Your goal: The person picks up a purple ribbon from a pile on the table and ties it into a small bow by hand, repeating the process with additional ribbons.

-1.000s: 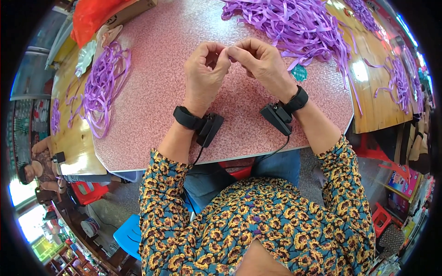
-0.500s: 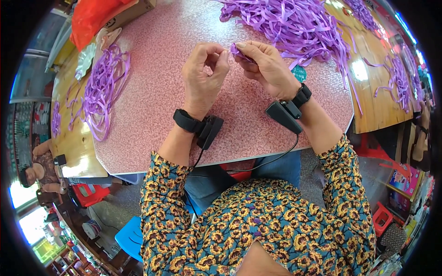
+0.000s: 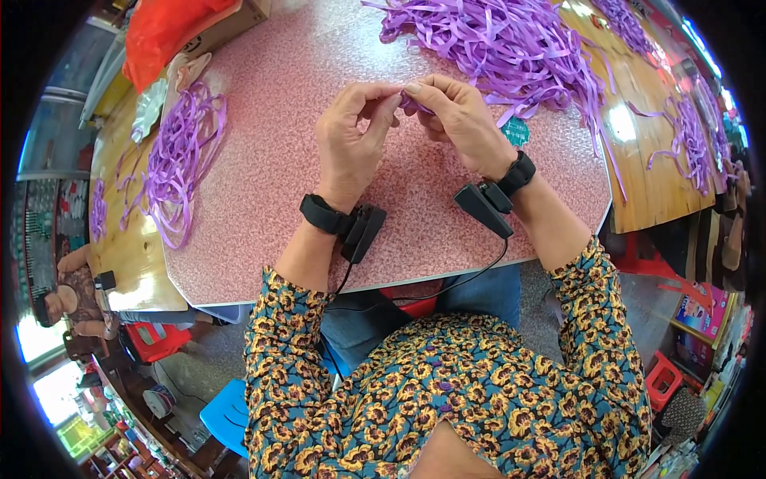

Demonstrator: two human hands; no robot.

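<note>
A small bunched piece of purple ribbon [image 3: 409, 104] is pinched above the pink speckled table [image 3: 263, 160]. My right hand [image 3: 467, 124] grips it between thumb and fingers, the other fingers curled beneath. From the other side my left hand [image 3: 347, 140] meets it with thumb and index fingertips, closed on the ribbon's near end. Most of the piece is hidden by my fingers. Beyond my right hand spreads a large heap of purple ribbons [image 3: 511, 56]. A smaller pile of purple ribbons [image 3: 179, 152] lies at the table's left edge.
A round green tag [image 3: 517, 132] lies beside my right wrist. At the far left are a red plastic bag [image 3: 163, 40] and a cardboard box [image 3: 227, 28]. More ribbons [image 3: 692, 144] lie on the wooden table to the right. Another person [image 3: 76, 291] sits at left, near a red stool [image 3: 155, 339].
My left fingertips have come across to the right and now touch the ribbon in my right hand. The right hand has shifted slightly, its wrist turning a little.
</note>
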